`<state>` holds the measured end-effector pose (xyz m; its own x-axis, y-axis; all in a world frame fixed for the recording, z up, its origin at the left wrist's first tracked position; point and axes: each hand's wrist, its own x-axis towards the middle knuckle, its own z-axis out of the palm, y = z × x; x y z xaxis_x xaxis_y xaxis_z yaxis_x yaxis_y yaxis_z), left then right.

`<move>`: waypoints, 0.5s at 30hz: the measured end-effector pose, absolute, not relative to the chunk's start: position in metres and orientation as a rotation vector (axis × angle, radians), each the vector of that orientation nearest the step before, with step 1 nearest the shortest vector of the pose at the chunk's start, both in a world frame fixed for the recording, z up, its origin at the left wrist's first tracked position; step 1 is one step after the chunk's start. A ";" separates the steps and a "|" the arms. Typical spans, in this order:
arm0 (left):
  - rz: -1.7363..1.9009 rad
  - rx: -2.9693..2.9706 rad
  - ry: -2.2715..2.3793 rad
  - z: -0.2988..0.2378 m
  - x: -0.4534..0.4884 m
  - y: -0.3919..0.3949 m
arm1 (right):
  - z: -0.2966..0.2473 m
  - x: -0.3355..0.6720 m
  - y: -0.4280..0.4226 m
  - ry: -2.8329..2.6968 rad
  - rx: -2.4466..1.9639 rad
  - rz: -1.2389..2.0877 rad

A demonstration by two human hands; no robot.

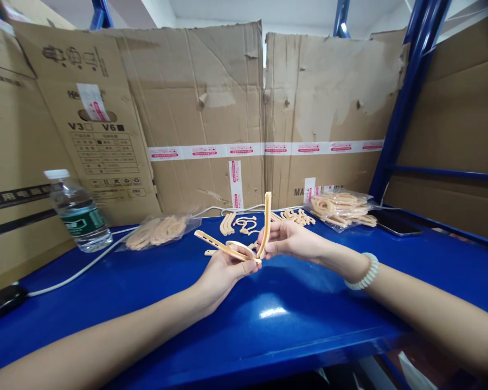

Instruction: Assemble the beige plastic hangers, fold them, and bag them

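Over the blue shelf, my left hand is closed on a long beige plastic strip that points up and to the left. My right hand is closed on a second beige strip that stands nearly upright. The lower ends of the two strips meet between my fingers, near a small beige loop-shaped piece. A white bead bracelet is on my right wrist.
Loose beige parts lie behind my hands. A clear bag of parts lies at the left, another bag at the right. A water bottle, a white cable, a phone and cardboard walls surround the shelf.
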<state>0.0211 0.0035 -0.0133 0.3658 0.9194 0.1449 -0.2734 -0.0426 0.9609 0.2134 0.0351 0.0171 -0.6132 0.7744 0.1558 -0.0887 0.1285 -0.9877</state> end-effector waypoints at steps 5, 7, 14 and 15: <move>1.101 1.220 0.672 -0.011 0.022 0.001 | 0.019 0.214 0.033 -1.762 -0.643 1.549; 1.100 1.197 0.669 -0.010 0.023 0.000 | 0.019 0.214 0.032 -1.776 -0.652 1.536; 1.124 1.157 0.685 -0.012 0.023 -0.003 | 0.016 0.211 0.031 -1.797 -0.622 1.459; 1.130 1.142 0.693 -0.012 0.023 -0.003 | 0.015 0.210 0.031 -1.799 -0.618 1.443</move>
